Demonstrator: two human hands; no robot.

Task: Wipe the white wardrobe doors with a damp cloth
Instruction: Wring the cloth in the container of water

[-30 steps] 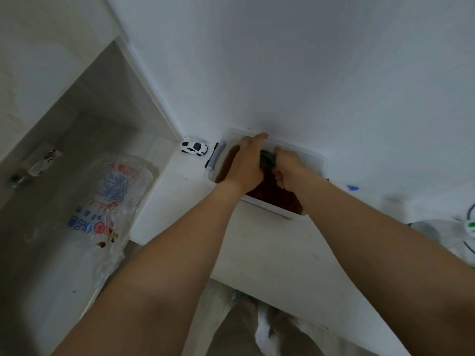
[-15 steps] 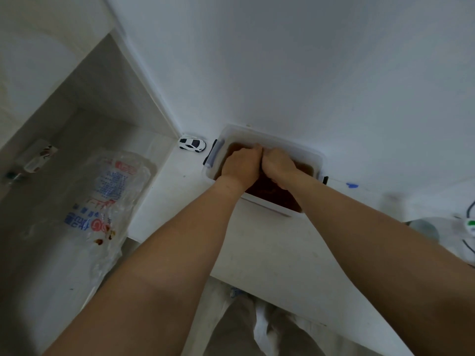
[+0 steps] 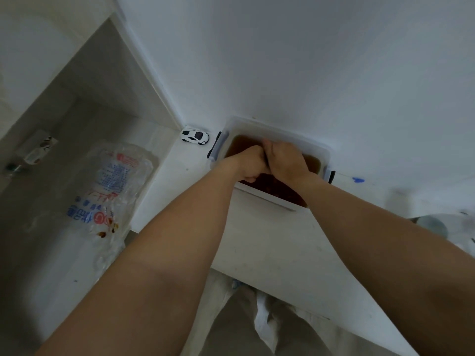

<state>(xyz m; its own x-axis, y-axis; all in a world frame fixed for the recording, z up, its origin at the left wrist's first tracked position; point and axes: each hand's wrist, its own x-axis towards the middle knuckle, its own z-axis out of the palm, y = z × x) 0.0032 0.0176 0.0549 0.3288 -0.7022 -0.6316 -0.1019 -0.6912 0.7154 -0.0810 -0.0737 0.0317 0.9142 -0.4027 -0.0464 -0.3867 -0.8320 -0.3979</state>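
Note:
A clear plastic tub [image 3: 295,136] of brown water stands on a white ledge, against the foot of the white wardrobe door [image 3: 308,73]. Both my hands are over the tub, pressed tight together. My left hand [image 3: 249,164] is curled into a fist and my right hand [image 3: 285,158] wraps against it. Between them only a thin dark sliver of the cloth [image 3: 266,160] shows; the rest is hidden inside my fingers.
A white toy car [image 3: 194,136] sits just left of the tub's dark handle. A printed plastic bag [image 3: 110,186] lies on the lower shelf at left, with a small packet [image 3: 36,150] beyond it. A blue mark [image 3: 358,180] and a grey object [image 3: 431,224] lie to the right.
The dark cloth showed between my hands a second ago. My hands have since closed together around it and sit slightly lower over the tub.

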